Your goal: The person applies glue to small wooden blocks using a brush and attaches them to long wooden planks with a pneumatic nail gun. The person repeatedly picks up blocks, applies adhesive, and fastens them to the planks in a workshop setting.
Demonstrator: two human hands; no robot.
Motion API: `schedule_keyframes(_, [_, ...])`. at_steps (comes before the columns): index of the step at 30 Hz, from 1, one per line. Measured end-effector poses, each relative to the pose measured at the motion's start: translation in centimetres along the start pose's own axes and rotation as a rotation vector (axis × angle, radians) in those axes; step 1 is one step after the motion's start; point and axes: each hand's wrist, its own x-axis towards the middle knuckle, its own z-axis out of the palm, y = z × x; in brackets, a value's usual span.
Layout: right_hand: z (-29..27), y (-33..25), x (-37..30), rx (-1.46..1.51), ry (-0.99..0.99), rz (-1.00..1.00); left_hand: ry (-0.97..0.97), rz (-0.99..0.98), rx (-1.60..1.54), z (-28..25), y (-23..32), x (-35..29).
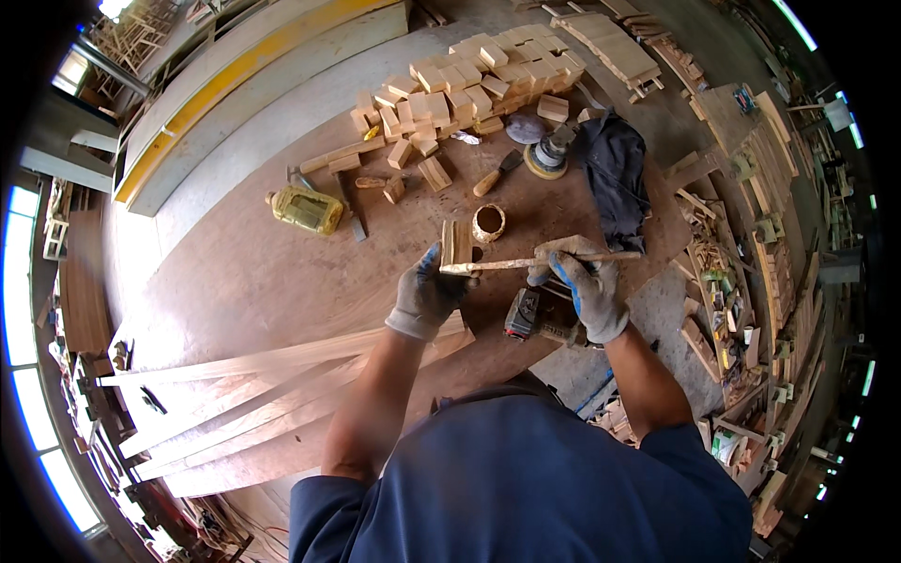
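My left hand [424,293], in a grey and blue work glove, is closed on a small wooden block [457,242] with dark grain. In my right hand [583,279], gloved alike, is a thin wooden stick [511,264]. The stick lies nearly level, and its pale, coated left end touches the near edge of the block. Just beyond the stick stands an open round pot [489,223] with a crusted rim and brown inside. A cordless power tool [535,319] with a dark battery lies beside my right hand, partly hidden by it.
A large pile of wooden blocks [469,84] covers the table's far side. Nearby are a yellowish plastic bottle [306,208], a putty knife [497,174], a sander [549,155] and a dark cloth [615,178]. Long boards [253,394] lie at the near left. Wood scraps [723,281] fill shelving on the right.
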Motion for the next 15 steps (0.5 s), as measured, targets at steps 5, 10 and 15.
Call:
schedule_keyframes(5, [-0.5, 1.0, 1.4, -0.068, 0.105, -0.106, -0.074, 0.021, 0.088, 0.7, 0.3, -0.9])
schedule_keyframes(10, [-0.3, 0.9, 2.0, -0.107, 0.166, -0.259, -0.068, 0.013, 0.035, 0.9, 0.6, -1.2])
schedule_keyframes(15, [-0.8, -0.6, 1.5, -0.162, 0.035, -0.249, 0.023, 0.409, 1.141, -0.3, 0.2, -1.2])
